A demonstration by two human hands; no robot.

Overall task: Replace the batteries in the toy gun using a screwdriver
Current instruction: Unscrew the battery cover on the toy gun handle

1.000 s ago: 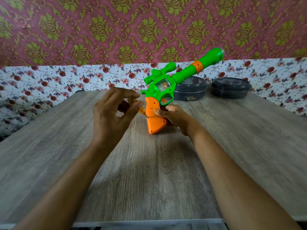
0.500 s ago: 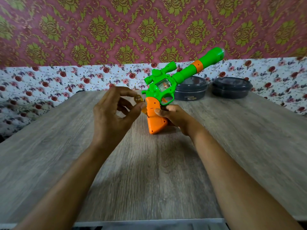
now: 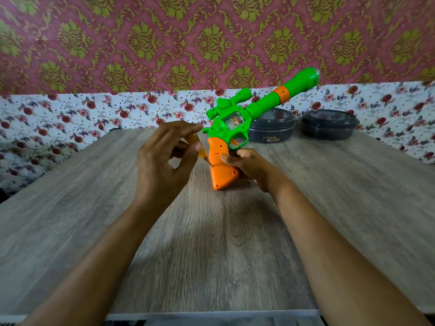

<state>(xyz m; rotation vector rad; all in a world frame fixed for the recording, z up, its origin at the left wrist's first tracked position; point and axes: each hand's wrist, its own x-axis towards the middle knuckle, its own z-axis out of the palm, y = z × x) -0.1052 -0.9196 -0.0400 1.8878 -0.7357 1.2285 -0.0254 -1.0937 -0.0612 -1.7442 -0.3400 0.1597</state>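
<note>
- the toy gun (image 3: 235, 121) stands butt-down on the desk (image 3: 211, 243), barrel tilted up and away; the right hand (image 3: 249, 165) curls its fingers round the orange grip (image 3: 220, 170).
- the left hand (image 3: 160, 165) pinches a small amber screwdriver (image 3: 201, 154) in its fingers, tip touching the grip just beside the right thumb.
- hollow plastic, likely light, stiff, slick: best held low on the grip.
</note>
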